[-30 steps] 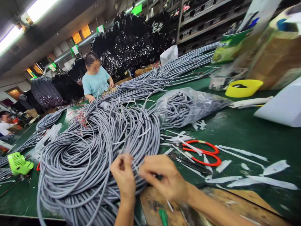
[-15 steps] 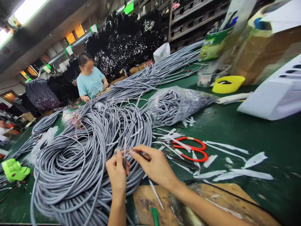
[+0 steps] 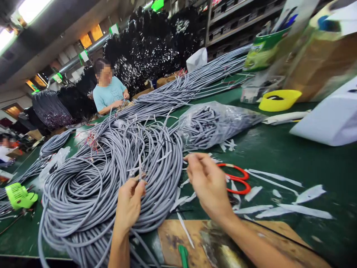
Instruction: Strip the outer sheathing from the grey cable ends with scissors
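Cables, long, grey and round, [image 3: 103, 193] lie in a big looped pile on the dark green table [image 3: 276, 150]. The left hand [image 3: 130, 199] pinches a thin, pale piece [image 3: 140, 163] above them. The right hand [image 3: 206, 178] has curled fingers near the red-handled scissors [image 3: 245, 190]; I cannot tell if it holds anything.

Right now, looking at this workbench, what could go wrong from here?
1. The right hand is in front of part of the scissors, hiding the blades; reaching down unwatched might nick a finger.
2. The thin pale piece at the left hand could slip and be lost among the grey cables.
3. Those loosely overlapping loops may snag or tangle if one is pulled.
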`<action>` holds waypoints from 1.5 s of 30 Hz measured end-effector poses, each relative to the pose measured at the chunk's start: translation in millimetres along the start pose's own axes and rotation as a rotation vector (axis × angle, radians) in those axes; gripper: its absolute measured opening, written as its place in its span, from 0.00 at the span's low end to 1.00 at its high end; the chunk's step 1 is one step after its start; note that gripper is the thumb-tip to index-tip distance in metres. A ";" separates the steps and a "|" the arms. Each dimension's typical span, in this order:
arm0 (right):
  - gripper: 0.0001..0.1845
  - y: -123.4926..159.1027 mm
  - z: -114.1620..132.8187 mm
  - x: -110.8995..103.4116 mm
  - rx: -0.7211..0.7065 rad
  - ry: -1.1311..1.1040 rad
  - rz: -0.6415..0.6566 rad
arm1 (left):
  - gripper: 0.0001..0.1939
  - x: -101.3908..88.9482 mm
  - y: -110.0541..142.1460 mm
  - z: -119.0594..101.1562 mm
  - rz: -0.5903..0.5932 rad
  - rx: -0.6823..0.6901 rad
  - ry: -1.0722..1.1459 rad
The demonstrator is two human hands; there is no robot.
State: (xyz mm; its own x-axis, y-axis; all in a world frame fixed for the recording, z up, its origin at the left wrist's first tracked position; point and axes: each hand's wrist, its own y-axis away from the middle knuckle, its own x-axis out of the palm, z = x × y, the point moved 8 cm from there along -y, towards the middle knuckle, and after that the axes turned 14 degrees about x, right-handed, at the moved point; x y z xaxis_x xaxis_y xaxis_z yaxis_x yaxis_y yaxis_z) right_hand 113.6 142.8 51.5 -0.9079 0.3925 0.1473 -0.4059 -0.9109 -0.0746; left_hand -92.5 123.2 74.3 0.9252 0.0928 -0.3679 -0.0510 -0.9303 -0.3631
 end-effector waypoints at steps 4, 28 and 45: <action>0.15 42.7 26.3 36.0 -0.436 0.390 0.185 | 0.13 0.4 0.8 10.1 -0.054 -0.065 0.016; 0.16 49.1 23.8 44.1 -0.533 0.545 0.197 | 0.02 6.1 13.4 5.9 -0.275 0.120 0.031; 0.17 68.5 42.0 42.1 -0.832 0.766 0.059 | 0.03 8.2 15.3 -10.1 -0.297 0.242 -0.082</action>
State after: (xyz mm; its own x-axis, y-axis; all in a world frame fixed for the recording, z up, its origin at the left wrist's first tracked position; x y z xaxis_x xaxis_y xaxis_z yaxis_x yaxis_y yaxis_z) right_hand 52.0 91.6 94.0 -0.6366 0.5873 -0.4998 -0.0443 -0.6749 -0.7366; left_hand -81.9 106.1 74.4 0.8803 0.3827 -0.2803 0.1179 -0.7489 -0.6521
